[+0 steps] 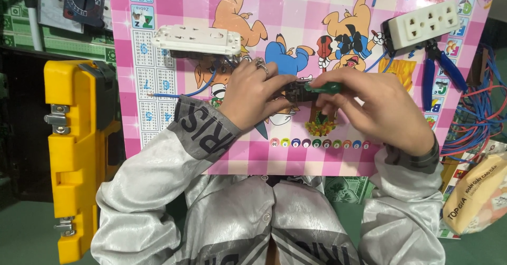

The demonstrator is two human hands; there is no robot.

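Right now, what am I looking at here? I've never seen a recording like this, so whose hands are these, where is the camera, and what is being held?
There is one picture, from a camera worn on the person's head, looking down at their own two bare hands. The left hand grips a small dark electrical part with blue wires. The right hand holds a green-handled screwdriver against it. They work over a pink cartoon board. On it lie a white socket plate, a white power strip and blue-handled pliers. A yellow tool case sits to the left.
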